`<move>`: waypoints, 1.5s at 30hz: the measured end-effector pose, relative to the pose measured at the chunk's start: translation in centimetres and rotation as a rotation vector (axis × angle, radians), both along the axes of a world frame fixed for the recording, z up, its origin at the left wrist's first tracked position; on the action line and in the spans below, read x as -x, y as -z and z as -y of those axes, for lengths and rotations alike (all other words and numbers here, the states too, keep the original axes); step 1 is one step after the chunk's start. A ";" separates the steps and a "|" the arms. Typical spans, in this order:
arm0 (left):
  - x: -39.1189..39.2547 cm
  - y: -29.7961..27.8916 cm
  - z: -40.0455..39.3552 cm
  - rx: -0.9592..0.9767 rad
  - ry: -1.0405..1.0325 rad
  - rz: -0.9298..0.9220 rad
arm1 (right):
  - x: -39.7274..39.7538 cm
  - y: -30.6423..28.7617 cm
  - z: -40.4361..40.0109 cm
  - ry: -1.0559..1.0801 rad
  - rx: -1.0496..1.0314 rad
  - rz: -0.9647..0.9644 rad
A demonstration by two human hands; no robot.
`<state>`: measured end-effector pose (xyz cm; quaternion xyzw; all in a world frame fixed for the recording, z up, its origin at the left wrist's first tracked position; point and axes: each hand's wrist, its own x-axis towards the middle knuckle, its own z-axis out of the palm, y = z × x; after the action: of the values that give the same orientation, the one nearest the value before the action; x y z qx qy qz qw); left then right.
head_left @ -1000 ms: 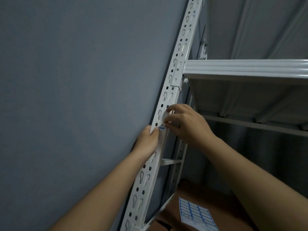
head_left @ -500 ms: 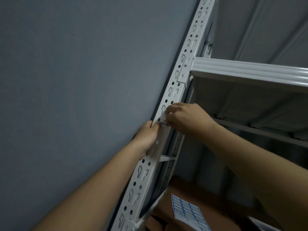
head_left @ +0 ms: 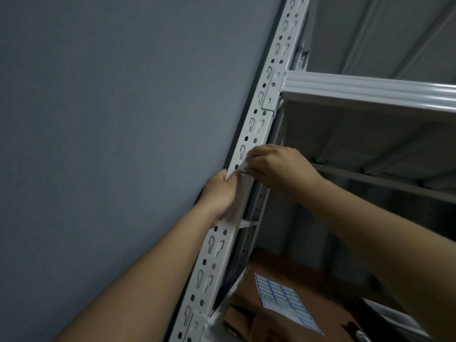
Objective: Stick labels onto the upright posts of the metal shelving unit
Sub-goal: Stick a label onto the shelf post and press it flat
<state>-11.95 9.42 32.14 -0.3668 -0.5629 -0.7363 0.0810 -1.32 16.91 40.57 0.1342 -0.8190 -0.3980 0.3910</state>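
I see my left hand (head_left: 222,191) gripping the white post (head_left: 256,119) beside the grey wall (head_left: 111,119), while my right hand (head_left: 276,166) pinches a small label (head_left: 243,166) against the post, a label sheet (head_left: 283,302) lying on cardboard (head_left: 283,267) below.

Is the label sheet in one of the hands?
No, the label sheet lies on a brown box below, while both hands are at the post.
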 end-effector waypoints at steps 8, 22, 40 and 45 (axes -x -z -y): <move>-0.9 0.1 0.6 0.003 -0.016 -0.012 | -0.8 0.0 -0.1 -0.091 0.213 0.055; -1.0 0.1 0.6 0.026 -0.042 0.017 | 0.6 1.6 -0.5 -0.162 0.287 -0.123; -0.9 0.2 0.5 0.017 -0.057 -0.013 | 0.8 1.5 -1.3 -0.126 0.175 -0.075; -1.2 0.2 0.7 0.013 -0.040 -0.003 | 1.5 2.1 -1.4 -0.240 0.390 -0.153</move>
<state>-10.74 8.74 31.99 -0.3571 -0.5747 -0.7302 0.0944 -2.87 18.34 38.42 0.1222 -0.8265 -0.1921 0.5148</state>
